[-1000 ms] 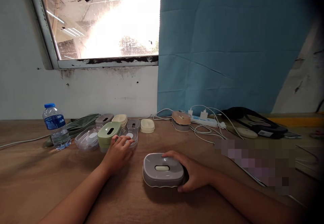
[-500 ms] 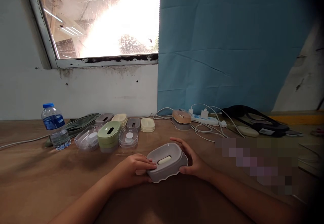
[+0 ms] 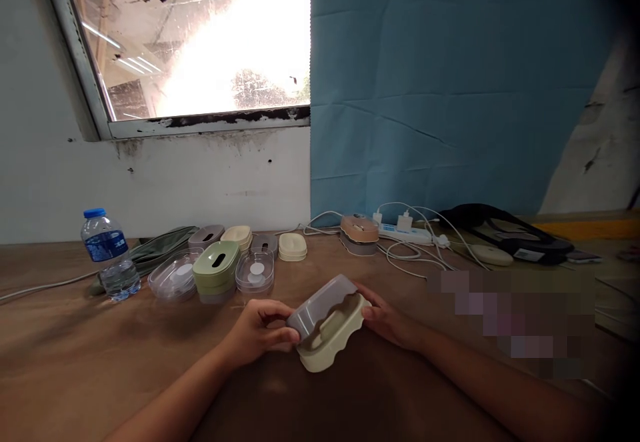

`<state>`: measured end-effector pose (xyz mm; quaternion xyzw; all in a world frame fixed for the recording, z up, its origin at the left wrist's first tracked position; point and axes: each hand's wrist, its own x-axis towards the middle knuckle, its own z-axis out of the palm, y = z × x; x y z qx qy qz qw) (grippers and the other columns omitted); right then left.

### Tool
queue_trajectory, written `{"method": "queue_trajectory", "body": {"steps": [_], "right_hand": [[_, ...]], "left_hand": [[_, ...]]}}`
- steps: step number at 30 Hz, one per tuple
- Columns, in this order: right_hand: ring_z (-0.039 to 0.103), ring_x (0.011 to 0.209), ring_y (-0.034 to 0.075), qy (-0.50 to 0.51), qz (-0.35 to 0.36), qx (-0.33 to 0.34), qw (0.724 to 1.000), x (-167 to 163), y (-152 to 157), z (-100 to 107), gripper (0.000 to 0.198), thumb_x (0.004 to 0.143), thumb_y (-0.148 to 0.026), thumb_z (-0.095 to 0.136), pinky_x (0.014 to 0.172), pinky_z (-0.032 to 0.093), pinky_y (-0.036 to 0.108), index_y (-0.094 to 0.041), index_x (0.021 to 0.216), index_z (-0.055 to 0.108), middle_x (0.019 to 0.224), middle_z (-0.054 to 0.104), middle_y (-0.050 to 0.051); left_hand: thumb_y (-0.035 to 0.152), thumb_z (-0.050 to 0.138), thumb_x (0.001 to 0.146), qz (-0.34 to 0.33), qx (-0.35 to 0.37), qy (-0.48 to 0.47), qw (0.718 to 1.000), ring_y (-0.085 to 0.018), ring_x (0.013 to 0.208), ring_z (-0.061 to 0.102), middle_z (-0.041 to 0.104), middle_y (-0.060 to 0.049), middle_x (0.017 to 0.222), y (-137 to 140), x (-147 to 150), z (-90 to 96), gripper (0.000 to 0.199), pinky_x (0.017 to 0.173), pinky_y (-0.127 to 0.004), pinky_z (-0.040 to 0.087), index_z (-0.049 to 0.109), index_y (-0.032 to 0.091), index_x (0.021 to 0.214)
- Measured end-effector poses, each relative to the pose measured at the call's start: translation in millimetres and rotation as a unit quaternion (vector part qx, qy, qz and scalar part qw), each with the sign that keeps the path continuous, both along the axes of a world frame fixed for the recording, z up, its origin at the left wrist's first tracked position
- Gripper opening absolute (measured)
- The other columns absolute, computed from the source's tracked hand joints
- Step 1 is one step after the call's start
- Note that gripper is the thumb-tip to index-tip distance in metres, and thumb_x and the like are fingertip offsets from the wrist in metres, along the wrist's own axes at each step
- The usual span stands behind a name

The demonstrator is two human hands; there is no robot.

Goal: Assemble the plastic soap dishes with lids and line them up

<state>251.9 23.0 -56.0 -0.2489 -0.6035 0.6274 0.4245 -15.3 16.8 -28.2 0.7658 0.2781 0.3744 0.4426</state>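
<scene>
A grey plastic soap dish part and a cream soap dish part, both with wavy edges, are held tilted above the table. The cream part has a raised bar along its middle and sits against the grey part's open side. My left hand is closed on the left end of the grey part, thumb and fingers pinching its side. My right hand grips the right end where the two parts meet, with its thumb on the cream rim. Some right fingers are hidden behind the parts.
Beyond my hands stand a green soap dish, clear plastic covers, a cream dish and a brown-and-grey dish. A water bottle is at left. Cables run from a power strip; a black bag lies right.
The soap dish parts have been tipped over, so the slotted grey top has turned away and the cream part inside now shows. Both hands have shifted their grip.
</scene>
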Motion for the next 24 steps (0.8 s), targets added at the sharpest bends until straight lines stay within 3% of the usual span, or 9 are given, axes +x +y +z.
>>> {"method": "queue_trajectory", "body": {"steps": [4,7,10,14,17,20,24], "right_hand": [[0.053,0.102,0.024,0.03,-0.006,-0.022,0.999,0.2,1.9,2.5,0.06,0.065,-0.039,0.07,0.088,0.038,0.039,-0.025,0.118,0.047,0.112,0.056,0.007],[0.054,0.1,0.024,0.019,-0.009,-0.032,0.999,1.4,3.9,4.5,0.06,0.065,-0.036,0.069,0.087,0.039,0.039,-0.024,0.119,0.046,0.108,0.058,0.007],[0.057,0.093,0.022,0.001,-0.01,-0.038,0.999,2.2,4.1,6.1,0.058,0.065,-0.037,0.07,0.083,0.041,0.038,-0.022,0.117,0.047,0.101,0.061,0.006],[0.056,0.091,0.02,-0.011,-0.011,-0.008,1.0,1.6,2.2,6.5,0.055,0.066,-0.037,0.07,0.08,0.042,0.034,-0.022,0.114,0.048,0.101,0.06,0.006],[0.055,0.091,0.019,-0.03,-0.016,0.021,0.999,1.6,1.4,5.8,0.055,0.065,-0.038,0.071,0.078,0.042,0.032,-0.022,0.112,0.048,0.1,0.058,0.004],[0.054,0.088,0.018,-0.037,-0.008,0.036,0.999,2.1,1.1,5.7,0.054,0.063,-0.039,0.073,0.075,0.043,0.03,-0.022,0.109,0.05,0.096,0.057,0.003],[0.053,0.085,0.016,-0.031,-0.002,0.039,0.999,2.3,0.8,6.0,0.055,0.06,-0.037,0.076,0.072,0.043,0.028,-0.022,0.106,0.05,0.09,0.054,0.0]], "left_hand": [[0.04,0.069,0.066,0.041,-0.084,-0.089,0.992,-0.015,0.064,0.06,0.069,-0.005,0.073,0.4,3.2,-3.0,0.032,0.06,-0.024,0.048,0.068,0.012,0.08],[0.041,0.068,0.067,0.089,-0.059,-0.106,0.989,-0.015,0.065,0.06,0.068,-0.005,0.073,2.4,5.5,6.2,0.032,0.061,-0.024,0.048,0.067,0.012,0.079],[0.043,0.064,0.07,0.132,-0.001,-0.085,0.988,-0.015,0.067,0.06,0.068,-0.006,0.076,18.6,8.6,27.2,0.035,0.06,-0.024,0.048,0.067,0.011,0.083],[0.045,0.062,0.07,0.213,0.121,0.008,0.969,-0.018,0.075,0.062,0.069,-0.006,0.083,71.0,14.3,58.8,0.04,0.065,-0.025,0.048,0.066,0.012,0.093],[0.042,0.058,0.074,0.341,0.192,0.164,0.906,-0.019,0.089,0.062,0.068,-0.007,0.099,118.7,19.3,70.5,0.042,0.076,-0.024,0.046,0.063,0.013,0.104],[0.03,0.061,0.072,0.353,0.196,0.24,0.883,-0.02,0.092,0.061,0.067,-0.009,0.1,155.9,23.2,68.0,0.032,0.079,-0.025,0.044,0.066,0.013,0.099],[0.021,0.063,0.066,0.345,0.171,0.327,0.863,-0.023,0.085,0.062,0.07,-0.009,0.087,181.4,24.8,54.8,0.021,0.073,-0.027,0.042,0.07,0.013,0.084]]}}
